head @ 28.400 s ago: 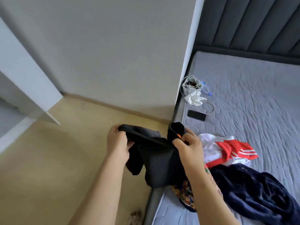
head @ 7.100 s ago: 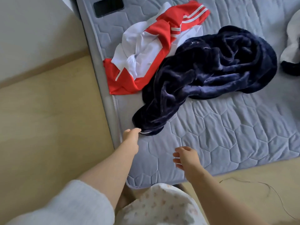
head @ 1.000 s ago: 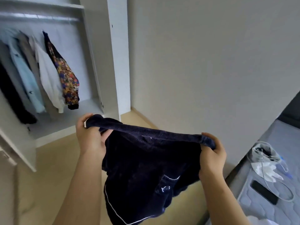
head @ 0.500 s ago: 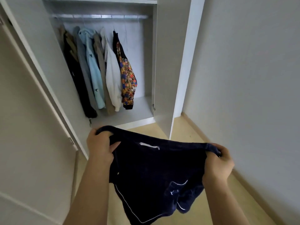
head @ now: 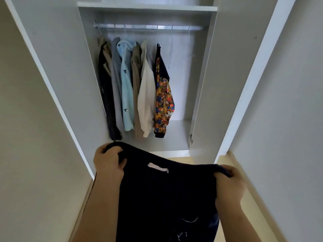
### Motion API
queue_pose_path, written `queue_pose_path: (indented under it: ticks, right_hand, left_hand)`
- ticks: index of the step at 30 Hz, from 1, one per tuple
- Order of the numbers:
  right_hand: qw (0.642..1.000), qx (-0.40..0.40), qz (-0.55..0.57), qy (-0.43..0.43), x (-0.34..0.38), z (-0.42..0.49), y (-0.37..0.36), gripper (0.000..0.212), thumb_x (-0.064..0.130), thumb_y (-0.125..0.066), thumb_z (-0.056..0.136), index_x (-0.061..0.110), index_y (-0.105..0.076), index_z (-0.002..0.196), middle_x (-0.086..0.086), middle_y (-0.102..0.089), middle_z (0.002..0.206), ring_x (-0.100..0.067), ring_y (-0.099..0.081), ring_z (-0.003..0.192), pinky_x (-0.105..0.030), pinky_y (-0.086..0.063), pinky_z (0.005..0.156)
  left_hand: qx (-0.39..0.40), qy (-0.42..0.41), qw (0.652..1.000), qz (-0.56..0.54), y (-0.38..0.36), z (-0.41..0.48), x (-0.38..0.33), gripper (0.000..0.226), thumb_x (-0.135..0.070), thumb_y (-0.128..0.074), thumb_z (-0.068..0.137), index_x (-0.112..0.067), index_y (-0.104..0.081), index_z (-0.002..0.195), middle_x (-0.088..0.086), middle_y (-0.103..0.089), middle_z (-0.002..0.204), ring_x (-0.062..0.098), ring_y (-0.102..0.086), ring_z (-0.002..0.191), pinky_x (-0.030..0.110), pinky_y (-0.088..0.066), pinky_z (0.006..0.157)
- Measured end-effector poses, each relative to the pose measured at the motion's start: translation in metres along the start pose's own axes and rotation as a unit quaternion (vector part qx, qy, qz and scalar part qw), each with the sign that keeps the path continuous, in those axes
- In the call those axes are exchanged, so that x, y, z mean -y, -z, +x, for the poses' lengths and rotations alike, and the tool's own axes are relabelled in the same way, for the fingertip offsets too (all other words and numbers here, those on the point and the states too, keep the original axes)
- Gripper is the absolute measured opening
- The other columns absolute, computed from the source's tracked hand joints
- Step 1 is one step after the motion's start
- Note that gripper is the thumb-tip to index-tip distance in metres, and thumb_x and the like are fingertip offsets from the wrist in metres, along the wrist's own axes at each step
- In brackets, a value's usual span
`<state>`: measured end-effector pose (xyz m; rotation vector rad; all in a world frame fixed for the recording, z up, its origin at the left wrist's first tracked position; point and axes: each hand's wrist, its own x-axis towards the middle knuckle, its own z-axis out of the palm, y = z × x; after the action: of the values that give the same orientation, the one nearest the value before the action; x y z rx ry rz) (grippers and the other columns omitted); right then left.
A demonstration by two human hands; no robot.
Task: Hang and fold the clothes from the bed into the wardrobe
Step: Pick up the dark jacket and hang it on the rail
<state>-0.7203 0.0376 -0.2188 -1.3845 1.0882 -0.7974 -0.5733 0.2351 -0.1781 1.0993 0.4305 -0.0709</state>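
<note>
Left hand (head: 109, 163) & right hand (head: 229, 186) each grip navy garment (head: 166, 198) top edge, held spread facing wardrobe (head: 201, 84) rail (head: 148, 27), prob. for hanging.

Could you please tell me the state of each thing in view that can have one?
Wardrobe: open.
Navy garment: held up, stretched between both hands.
Left hand: gripping its top edge.
Right hand: gripping the same edge, other end.
Hung clothes: on the rail, bunched at its left end.
Wire hanger: on the rail, seemingly empty.
</note>
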Motion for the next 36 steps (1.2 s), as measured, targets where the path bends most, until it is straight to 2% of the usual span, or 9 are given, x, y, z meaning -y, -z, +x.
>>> queue_pose_path:
  ticks: [6, 11, 17, 23, 27, 30, 32, 35, 36]
  right_hand:
    - [0.998, 0.064, -0.009, -0.003, 0.014, 0.088, -0.062, 0.023, 0.002, -0.058, 0.074, 0.022, -0.063, 0.082, 0.001, -0.065, 0.076, -0.021, -0.060, 0.073, -0.034, -0.048, 0.071]
    - [0.993, 0.116, -0.023, -0.027, 0.008, 0.122, -0.111, 0.028, -0.004, -0.058, 0.073, 0.024, -0.060, 0.075, 0.002, -0.063, 0.073, -0.019, -0.058, 0.066, -0.026, -0.042, 0.056]
    - [0.994, 0.107, 0.000, -0.019, 0.028, 0.183, -0.176, 0.029, -0.005, -0.056, 0.076, 0.024, -0.059, 0.077, -0.002, -0.063, 0.075, -0.020, -0.059, 0.066, -0.026, -0.043, 0.055]
    - [0.996, 0.091, 0.011, 0.007, 0.065, 0.251, -0.287, 0.030, -0.003, -0.056, 0.077, 0.027, -0.058, 0.076, -0.002, -0.062, 0.077, -0.021, -0.060, 0.069, -0.030, -0.047, 0.058]
    - [0.994, 0.104, 0.009, 0.019, 0.091, 0.283, -0.359, 0.031, -0.002, -0.057, 0.076, 0.028, -0.058, 0.074, 0.002, -0.063, 0.078, -0.019, -0.059, 0.073, -0.033, -0.048, 0.067]
    - [0.993, 0.114, 0.008, 0.035, 0.100, 0.301, -0.397, 0.029, -0.005, -0.057, 0.075, 0.024, -0.062, 0.079, 0.002, -0.063, 0.079, -0.020, -0.059, 0.077, -0.034, -0.048, 0.073]
    - [0.993, 0.115, 0.006, 0.017, 0.098, 0.312, -0.412, 0.028, -0.007, -0.058, 0.074, 0.019, -0.063, 0.081, 0.000, -0.063, 0.079, -0.020, -0.059, 0.075, -0.030, -0.046, 0.068]
    - [0.997, 0.072, 0.010, 0.005, 0.094, 0.329, -0.429, 0.028, -0.008, -0.056, 0.074, 0.017, -0.063, 0.083, 0.002, -0.063, 0.077, -0.016, -0.058, 0.069, -0.025, -0.042, 0.058]
    - [0.998, 0.065, 0.011, 0.007, 0.096, 0.337, -0.439, 0.029, -0.008, -0.056, 0.074, 0.018, -0.063, 0.084, 0.002, -0.063, 0.077, -0.016, -0.058, 0.068, -0.025, -0.042, 0.058]
  left_hand:
    - [-0.052, -0.024, 0.998, -0.010, -0.058, 0.043, 0.005, 0.031, 0.011, -0.049, 0.083, -0.019, -0.058, 0.081, 0.008, -0.058, 0.083, 0.020, -0.056, 0.071, 0.030, -0.047, 0.057]
    - [-0.098, 0.005, 0.995, -0.007, -0.069, 0.086, 0.014, 0.031, 0.011, -0.047, 0.084, -0.018, -0.059, 0.081, 0.010, -0.057, 0.079, 0.021, -0.054, 0.067, 0.029, -0.044, 0.055]
    - [-0.046, -0.018, 0.999, 0.011, -0.126, 0.150, 0.000, 0.028, 0.010, -0.046, 0.084, -0.014, -0.059, 0.080, 0.011, -0.059, 0.072, 0.022, -0.056, 0.061, 0.028, -0.046, 0.052]
    - [0.003, -0.038, 0.999, -0.001, -0.207, 0.250, -0.041, 0.023, 0.007, -0.048, 0.083, -0.012, -0.060, 0.081, 0.010, -0.062, 0.070, 0.019, -0.060, 0.055, 0.026, -0.049, 0.049]
    - [0.027, -0.053, 0.998, 0.020, -0.248, 0.318, -0.074, 0.019, 0.002, -0.050, 0.084, -0.009, -0.063, 0.093, 0.017, -0.062, 0.087, 0.025, -0.060, 0.071, 0.031, -0.049, 0.060]
    - [0.040, -0.066, 0.997, 0.018, -0.275, 0.353, -0.088, 0.020, -0.001, -0.049, 0.085, -0.007, -0.062, 0.100, 0.014, -0.059, 0.084, 0.020, -0.057, 0.063, 0.024, -0.046, 0.051]
    - [0.034, -0.064, 0.997, 0.015, -0.293, 0.369, -0.091, 0.018, -0.003, -0.048, 0.088, -0.013, -0.061, 0.094, 0.014, -0.060, 0.088, 0.018, -0.057, 0.066, 0.022, -0.045, 0.049]
    - [0.034, -0.070, 0.997, 0.004, -0.316, 0.388, -0.099, 0.021, -0.003, -0.043, 0.093, -0.017, -0.055, 0.083, 0.024, -0.058, 0.108, 0.014, -0.054, 0.069, 0.017, -0.045, 0.048]
    - [0.036, -0.077, 0.996, -0.002, -0.322, 0.395, -0.102, 0.021, -0.004, -0.044, 0.093, -0.018, -0.056, 0.084, 0.021, -0.059, 0.105, 0.014, -0.055, 0.070, 0.018, -0.046, 0.049]
